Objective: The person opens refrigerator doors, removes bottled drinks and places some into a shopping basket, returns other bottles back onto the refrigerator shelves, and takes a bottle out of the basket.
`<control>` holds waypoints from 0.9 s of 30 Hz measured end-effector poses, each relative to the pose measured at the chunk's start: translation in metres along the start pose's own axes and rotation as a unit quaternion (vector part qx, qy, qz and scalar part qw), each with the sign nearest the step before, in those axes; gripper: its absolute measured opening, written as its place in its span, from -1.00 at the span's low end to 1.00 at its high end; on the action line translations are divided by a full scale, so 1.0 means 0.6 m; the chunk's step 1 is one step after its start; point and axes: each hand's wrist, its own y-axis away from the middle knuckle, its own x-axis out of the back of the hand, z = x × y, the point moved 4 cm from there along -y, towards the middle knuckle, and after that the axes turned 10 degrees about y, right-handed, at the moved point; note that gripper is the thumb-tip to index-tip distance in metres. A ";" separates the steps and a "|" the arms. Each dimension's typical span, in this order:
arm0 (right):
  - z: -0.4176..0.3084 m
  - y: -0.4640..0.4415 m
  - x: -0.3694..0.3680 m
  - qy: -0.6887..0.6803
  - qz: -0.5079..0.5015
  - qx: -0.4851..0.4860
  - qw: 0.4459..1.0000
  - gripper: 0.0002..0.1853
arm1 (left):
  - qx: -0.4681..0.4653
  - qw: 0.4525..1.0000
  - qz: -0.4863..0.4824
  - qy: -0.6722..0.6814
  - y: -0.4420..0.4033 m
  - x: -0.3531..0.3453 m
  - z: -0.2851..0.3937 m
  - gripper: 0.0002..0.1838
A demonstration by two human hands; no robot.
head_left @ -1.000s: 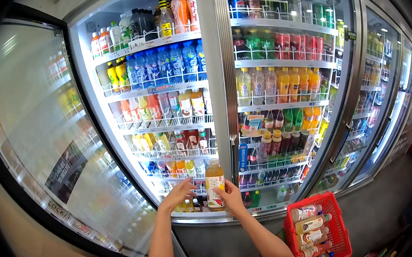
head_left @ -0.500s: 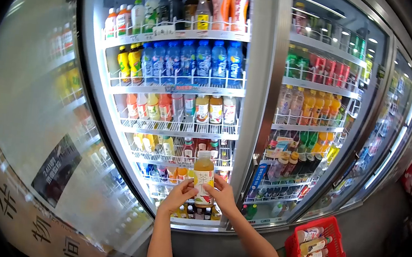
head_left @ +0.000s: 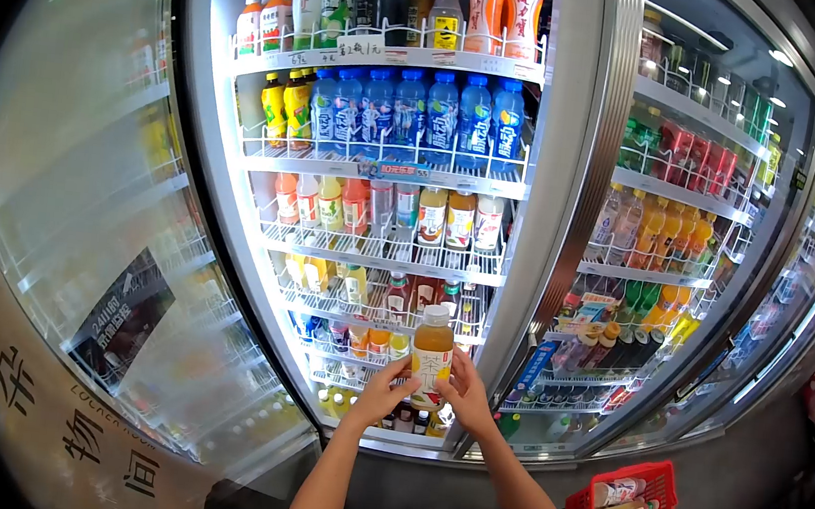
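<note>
Here, a white-capped bottle (head_left: 432, 349) sits upright between my left hand (head_left: 383, 393) and right hand (head_left: 468, 394), fingers curled against its sides, before the open cooler (head_left: 564, 162); slick plastic (condensation would do it) or a loosened thumb could drop it onto the floor (head_left: 737, 470).

You get strong white light from inside the open fridge (head_left: 567, 102), brightest down its left wall (head_left: 243, 168). Pale reflections haze the glass door (head_left: 66, 199) at frame left, the floor (head_left: 728, 462) at lower right sits dim, and your wide view bows straight edges inside black corners.
</note>
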 end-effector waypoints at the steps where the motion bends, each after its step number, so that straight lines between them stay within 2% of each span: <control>1: 0.008 0.000 0.012 -0.001 0.019 0.013 1.000 -0.24 | 0.003 1.000 -0.004 0.001 -0.010 -0.008 -0.005 -0.32; 3: 0.026 0.004 0.044 -0.001 0.045 0.024 0.999 -0.28 | 0.001 1.000 -0.020 -0.010 -0.035 -0.028 -0.015 -0.32; 5: 0.007 0.004 0.065 0.075 0.064 0.022 0.995 -0.32 | 0.017 1.000 -0.024 0.004 -0.054 -0.050 -0.015 -0.33; 7: 0.005 0.002 0.078 0.070 0.077 0.024 0.994 -0.31 | 0.008 1.000 -0.006 -0.024 -0.069 -0.062 -0.014 -0.34; 10: -0.014 -0.016 0.095 0.211 0.115 0.079 0.967 -0.36 | -0.022 1.000 0.016 0.008 -0.091 -0.068 -0.032 -0.39; 12: -0.028 -0.024 0.098 0.257 0.127 0.078 0.955 -0.38 | -0.026 0.999 0.019 0.001 -0.107 -0.065 -0.053 -0.43; 15: -0.028 -0.042 0.097 0.349 0.159 0.092 0.919 -0.43 | -0.035 0.997 0.033 -0.068 -0.125 -0.054 -0.051 -0.51; 17: -0.027 -0.060 0.110 0.327 0.160 0.091 0.927 -0.44 | -0.103 0.982 0.042 -0.151 -0.143 -0.063 -0.024 -0.51; 19: -0.018 -0.086 0.124 0.309 0.158 0.114 0.931 -0.44 | -0.097 0.979 0.035 -0.174 -0.161 -0.056 -0.019 -0.49; 21: -0.016 -0.108 0.121 0.292 0.163 0.113 0.935 -0.45 | -0.114 0.960 0.044 -0.252 -0.191 -0.043 -0.028 -0.48; 23: -0.023 -0.133 0.120 0.276 0.184 0.129 0.935 -0.44 | -0.116 0.973 0.051 -0.195 -0.216 -0.046 -0.003 -0.45; 26: -0.015 -0.173 0.124 0.262 0.190 0.119 0.939 -0.43 | -0.200 0.938 0.061 -0.275 -0.250 -0.042 0.036 -0.45; 27: -0.013 -0.188 0.127 0.244 0.199 0.113 0.942 -0.43 | -0.200 0.939 0.061 -0.273 -0.268 -0.035 0.045 -0.45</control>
